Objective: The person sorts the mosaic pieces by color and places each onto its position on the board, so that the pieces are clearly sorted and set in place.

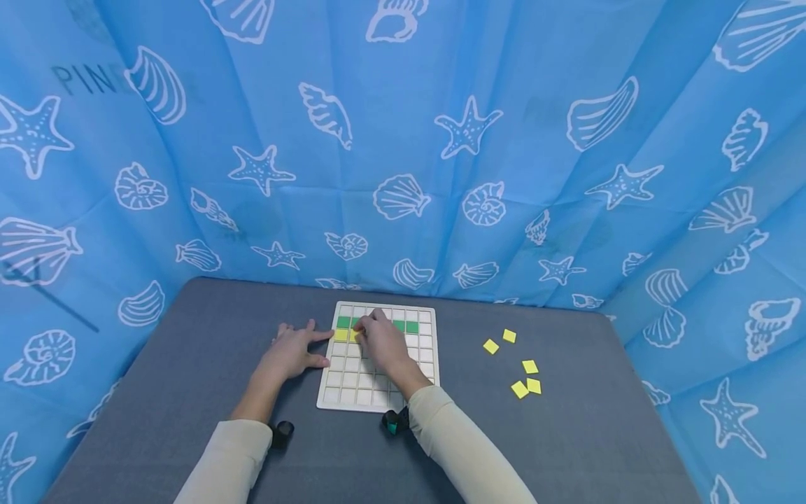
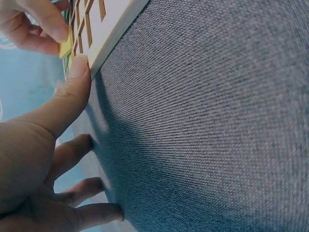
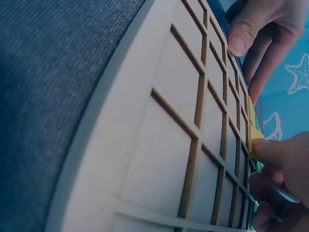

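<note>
A white square board with a raised wooden grid lies on the grey table. Green tiles fill cells in one of its upper rows, partly behind my right hand. Just below them a yellow tile sits in the leftmost cell. My right hand reaches over the grid and pinches another yellow tile between thumb and fingers, beside the first. At the board's left edge my left hand is spread, its thumb against the rim and the other fingers reaching down to the table.
Several loose yellow tiles lie scattered on the table to the right of the board. A blue curtain with white shell and starfish prints hangs behind the table and along its sides. Dark devices are worn at both wrists.
</note>
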A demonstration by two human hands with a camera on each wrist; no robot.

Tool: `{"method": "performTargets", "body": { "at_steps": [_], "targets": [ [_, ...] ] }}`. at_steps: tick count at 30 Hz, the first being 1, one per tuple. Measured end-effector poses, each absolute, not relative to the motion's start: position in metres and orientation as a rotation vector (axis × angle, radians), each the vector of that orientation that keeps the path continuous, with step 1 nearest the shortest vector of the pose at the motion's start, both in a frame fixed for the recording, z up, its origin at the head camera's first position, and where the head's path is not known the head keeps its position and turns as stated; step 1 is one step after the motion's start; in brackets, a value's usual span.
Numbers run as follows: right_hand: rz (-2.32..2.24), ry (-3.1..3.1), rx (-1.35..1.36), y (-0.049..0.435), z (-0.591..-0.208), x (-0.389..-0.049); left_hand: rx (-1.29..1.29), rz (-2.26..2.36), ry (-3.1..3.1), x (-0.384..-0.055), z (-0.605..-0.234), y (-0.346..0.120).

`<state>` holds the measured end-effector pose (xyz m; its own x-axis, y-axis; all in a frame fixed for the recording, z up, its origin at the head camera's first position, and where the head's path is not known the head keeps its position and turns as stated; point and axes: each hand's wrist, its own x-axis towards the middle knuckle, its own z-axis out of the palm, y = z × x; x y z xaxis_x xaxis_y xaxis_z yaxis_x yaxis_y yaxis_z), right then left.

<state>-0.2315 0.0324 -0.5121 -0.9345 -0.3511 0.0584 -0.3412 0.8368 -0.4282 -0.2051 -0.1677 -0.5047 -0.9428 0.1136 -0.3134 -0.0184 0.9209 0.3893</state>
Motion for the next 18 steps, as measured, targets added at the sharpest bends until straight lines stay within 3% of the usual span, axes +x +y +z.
{"method": "performTargets", "body": {
  "at_steps": [18],
  "targets": [
    [-0.386, 3.033, -0.717, 0.038, -0.500, -0.222, 0.070, 0.570, 2.751, -0.204, -0.503, -0.168]
  ]
}}
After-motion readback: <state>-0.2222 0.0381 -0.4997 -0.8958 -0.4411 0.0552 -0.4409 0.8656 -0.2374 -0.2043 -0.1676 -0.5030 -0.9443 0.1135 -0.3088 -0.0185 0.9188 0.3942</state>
